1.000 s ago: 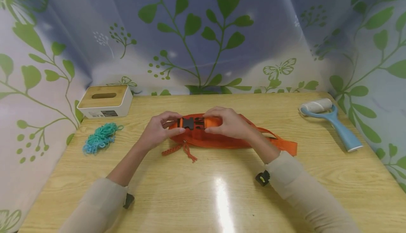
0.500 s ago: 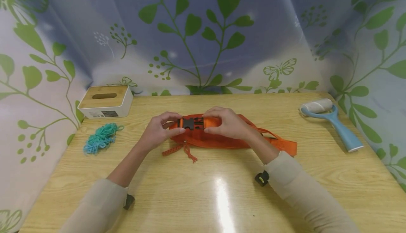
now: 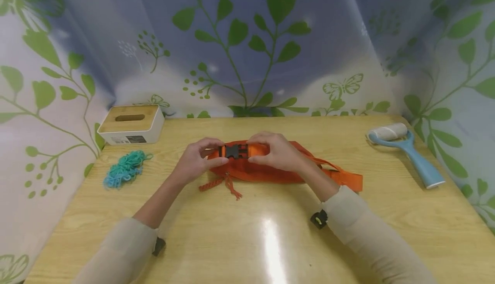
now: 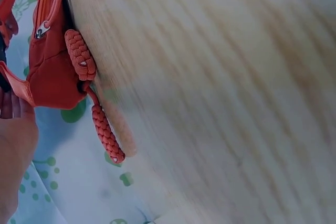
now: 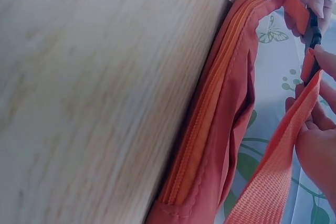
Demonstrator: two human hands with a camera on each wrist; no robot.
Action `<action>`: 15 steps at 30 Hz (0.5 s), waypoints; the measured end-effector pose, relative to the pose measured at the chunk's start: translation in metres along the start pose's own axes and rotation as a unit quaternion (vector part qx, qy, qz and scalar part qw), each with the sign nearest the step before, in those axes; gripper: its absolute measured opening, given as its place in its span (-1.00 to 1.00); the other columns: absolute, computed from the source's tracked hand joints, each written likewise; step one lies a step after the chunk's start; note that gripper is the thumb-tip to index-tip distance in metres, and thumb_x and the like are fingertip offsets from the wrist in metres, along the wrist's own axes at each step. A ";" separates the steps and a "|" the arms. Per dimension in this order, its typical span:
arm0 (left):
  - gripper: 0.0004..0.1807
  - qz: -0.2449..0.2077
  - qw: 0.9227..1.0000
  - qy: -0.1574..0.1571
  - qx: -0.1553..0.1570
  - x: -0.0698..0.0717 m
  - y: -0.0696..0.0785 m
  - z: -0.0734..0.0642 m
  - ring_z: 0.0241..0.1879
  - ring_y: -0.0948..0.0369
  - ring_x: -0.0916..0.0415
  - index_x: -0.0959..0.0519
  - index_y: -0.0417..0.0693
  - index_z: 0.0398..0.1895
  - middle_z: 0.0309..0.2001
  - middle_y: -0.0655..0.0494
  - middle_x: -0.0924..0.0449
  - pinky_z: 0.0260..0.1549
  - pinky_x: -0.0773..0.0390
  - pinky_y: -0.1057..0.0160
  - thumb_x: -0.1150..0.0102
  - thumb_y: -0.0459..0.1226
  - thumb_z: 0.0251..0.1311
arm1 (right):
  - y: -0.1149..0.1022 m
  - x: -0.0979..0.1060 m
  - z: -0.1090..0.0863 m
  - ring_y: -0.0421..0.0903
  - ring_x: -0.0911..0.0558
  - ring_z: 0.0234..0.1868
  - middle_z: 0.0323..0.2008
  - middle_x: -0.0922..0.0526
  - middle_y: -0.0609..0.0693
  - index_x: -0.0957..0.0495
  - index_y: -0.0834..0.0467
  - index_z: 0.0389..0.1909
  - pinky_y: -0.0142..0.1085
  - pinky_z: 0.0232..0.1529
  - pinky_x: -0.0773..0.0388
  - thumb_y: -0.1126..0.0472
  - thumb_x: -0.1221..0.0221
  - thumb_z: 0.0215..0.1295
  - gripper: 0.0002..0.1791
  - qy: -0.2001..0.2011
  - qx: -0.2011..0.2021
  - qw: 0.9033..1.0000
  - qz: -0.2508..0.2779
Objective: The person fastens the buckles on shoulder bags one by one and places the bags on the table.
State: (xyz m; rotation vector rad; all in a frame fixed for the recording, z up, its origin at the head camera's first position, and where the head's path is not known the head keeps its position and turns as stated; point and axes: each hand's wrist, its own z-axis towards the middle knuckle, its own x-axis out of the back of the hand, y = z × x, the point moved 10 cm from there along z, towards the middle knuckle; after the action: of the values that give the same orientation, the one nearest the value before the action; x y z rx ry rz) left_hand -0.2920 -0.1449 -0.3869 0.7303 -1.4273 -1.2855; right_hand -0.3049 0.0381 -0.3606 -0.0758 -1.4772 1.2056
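Observation:
A red-orange waist bag [image 3: 267, 172] lies on the table, its strap ends raised above it. Between the hands is a black side-release buckle [image 3: 233, 151]; the prongs sit partly inside the socket half, with slots still showing on the right. My left hand [image 3: 195, 158] pinches the socket half at its orange webbing, thumb in front and fingers behind. Opposite it, my right hand [image 3: 279, 151] pinches the prong half by its strap. The right wrist view shows the orange strap [image 5: 273, 166] running down from the right fingers, beside the bag's zipper [image 5: 194, 145]. Braided zipper pulls [image 4: 107, 135] hang at the bag's left end.
A white tissue box [image 3: 152, 127] with a wooden lid stands at the back left. In front of it lies a bundle of teal yarn [image 3: 125, 169]. A blue-handled lint roller [image 3: 419, 159] rests at the right. A leaf-patterned curtain [image 3: 247, 52] surrounds the wooden table [image 3: 216, 232].
The two buckle halves have come slightly closer together, the prongs sitting deeper in the socket. Both hands keep their grip. The head view has shifted a little.

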 end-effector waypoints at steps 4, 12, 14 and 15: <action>-0.52 0.007 1.000 0.002 0.002 -0.002 -0.001 0.001 0.15 -0.06 -0.57 -0.59 -0.21 0.15 0.11 -0.13 -0.56 -0.13 -0.66 0.27 -0.48 -0.30 0.18 | -0.001 0.002 -0.002 0.06 -0.54 0.24 0.17 -0.62 0.07 -0.62 0.23 0.20 -0.01 0.23 -0.47 0.10 -0.46 0.22 -0.44 0.013 0.002 1.000 0.005; -0.51 0.007 1.000 0.000 0.010 -0.004 -0.002 0.001 0.14 -0.03 -0.58 -0.60 -0.21 0.16 0.10 -0.12 -0.59 -0.14 -0.67 0.27 -0.48 -0.28 0.18 | -0.005 0.002 -0.004 0.05 -0.58 0.20 0.14 -0.64 0.09 -0.62 0.25 0.18 -0.05 0.17 -0.53 0.14 -0.48 0.19 -0.45 0.039 0.022 0.998 0.035; -0.51 0.008 1.000 -0.002 0.009 -0.005 -0.002 0.001 0.15 -0.04 -0.58 -0.59 -0.22 0.16 0.11 -0.13 -0.58 -0.13 -0.66 0.28 -0.48 -0.27 0.18 | -0.003 0.002 -0.005 0.03 -0.59 0.18 0.13 -0.64 0.07 -0.63 0.24 0.16 -0.07 0.16 -0.54 0.15 -0.49 0.18 -0.46 0.043 0.017 0.998 0.040; -0.50 0.009 1.000 -0.003 0.009 -0.005 -0.003 0.002 0.15 -0.04 -0.58 -0.59 -0.22 0.17 0.12 -0.13 -0.58 -0.13 -0.66 0.28 -0.48 -0.27 0.18 | -0.002 0.002 -0.005 0.02 -0.59 0.17 0.12 -0.65 0.06 -0.63 0.23 0.16 -0.07 0.15 -0.55 0.15 -0.49 0.18 -0.46 0.043 0.013 0.998 0.040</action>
State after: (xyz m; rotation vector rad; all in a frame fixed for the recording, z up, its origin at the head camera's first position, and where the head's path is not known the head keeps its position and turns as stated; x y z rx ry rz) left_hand -0.2925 -0.1401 -0.3907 0.7257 -1.4483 -1.2637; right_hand -0.3004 0.0416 -0.3592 -0.1688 -1.3939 1.2717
